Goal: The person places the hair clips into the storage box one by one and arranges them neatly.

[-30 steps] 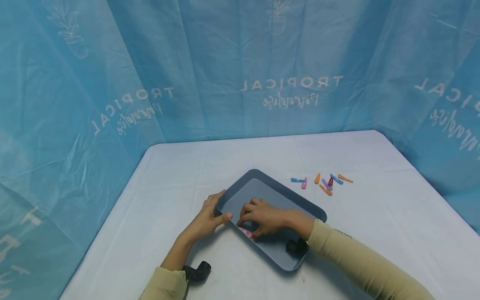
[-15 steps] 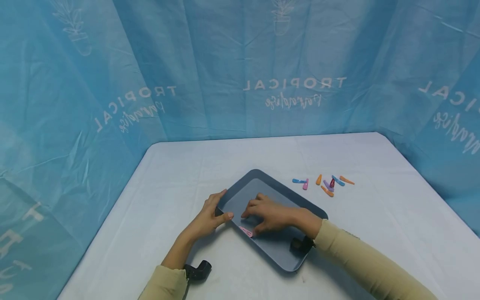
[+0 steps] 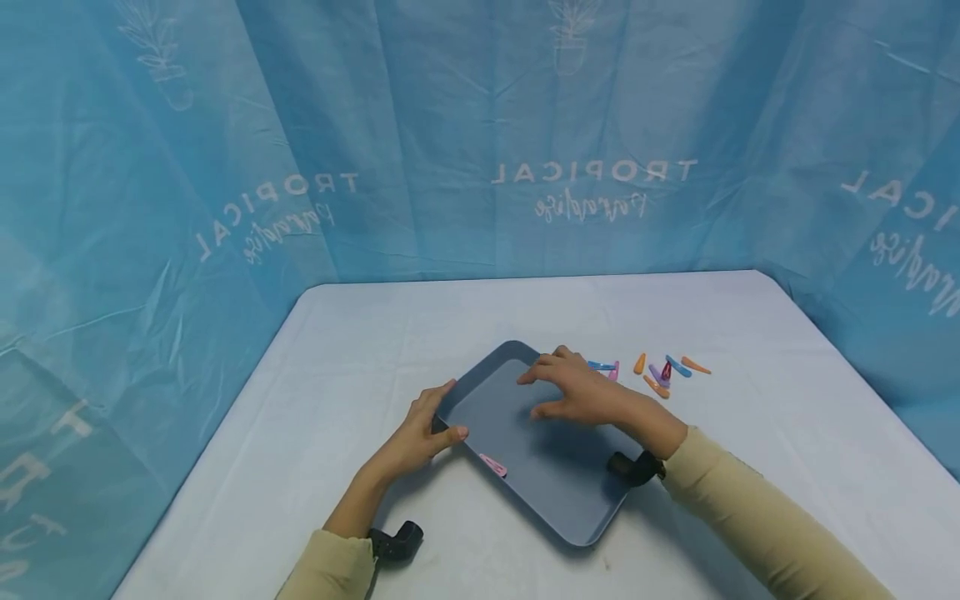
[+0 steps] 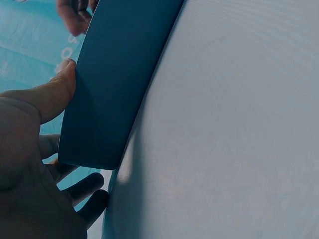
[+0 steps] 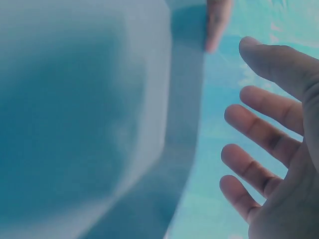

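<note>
We see a flat white tabletop [image 3: 360, 333] with rounded far corners, closed in on the far side and at both sides by a creased light-blue sheet curtain [image 3: 420, 125]. Across it runs pale lettering [image 3: 592, 171], "TROPICAL Paradise", reading backwards to us, with faint outlines of potted plants above.

On the white surface a shallow, rectangular grey-blue tray [image 3: 517, 408] with rounded corners sits at an angle, casting a soft shadow along its near edge. Inside it, beside the near-left wall, we find a slim pink snap hair clip [image 3: 493, 465].

Our left hand [image 3: 416, 433] rests at the tray's left corner, thumb on the rim, fingers spread wide along the outside. Our right hand [image 3: 581, 392] hovers over the tray's far side, fingers well apart and holding nothing.

Beyond, to the right on the table, lie scattered small orange, blue, purple, pink and dark-red hair clips [image 3: 656, 387], some touching or overlapping; the right hand partly hides the leftmost ones.
</note>
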`<action>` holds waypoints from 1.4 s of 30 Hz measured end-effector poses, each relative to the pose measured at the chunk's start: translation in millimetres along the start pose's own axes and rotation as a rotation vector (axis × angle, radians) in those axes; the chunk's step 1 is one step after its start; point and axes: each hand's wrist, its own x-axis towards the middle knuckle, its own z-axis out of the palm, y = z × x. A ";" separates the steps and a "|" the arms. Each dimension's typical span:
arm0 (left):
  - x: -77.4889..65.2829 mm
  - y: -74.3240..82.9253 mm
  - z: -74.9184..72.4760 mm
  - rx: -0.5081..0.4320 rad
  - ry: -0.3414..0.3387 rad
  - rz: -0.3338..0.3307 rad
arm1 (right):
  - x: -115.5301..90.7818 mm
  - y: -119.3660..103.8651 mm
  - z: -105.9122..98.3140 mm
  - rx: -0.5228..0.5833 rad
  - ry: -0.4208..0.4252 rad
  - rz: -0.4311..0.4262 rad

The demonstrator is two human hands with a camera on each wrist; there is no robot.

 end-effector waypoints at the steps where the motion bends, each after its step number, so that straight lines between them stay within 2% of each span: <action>1: 0.0 0.2 0.0 0.001 -0.001 0.003 | -1.3 2.2 -4.4 0.004 0.017 0.008; 9: 0.6 0.8 0.1 0.005 -0.002 0.013 | -14.9 23.6 -32.1 -0.008 0.136 0.096; 20: 0.0 1.1 0.6 0.016 0.004 0.003 | -37.8 54.3 -40.1 0.003 0.205 0.263; 25: -0.1 0.8 0.6 0.014 0.004 0.001 | -45.7 64.7 -41.6 -0.005 0.236 0.302; 34: -1.0 0.2 0.9 0.008 0.000 -0.009 | -54.1 81.2 -33.9 0.003 0.239 0.451; 42: -1.3 1.2 1.1 0.006 0.006 -0.013 | -56.3 94.8 -22.0 -0.025 0.257 0.509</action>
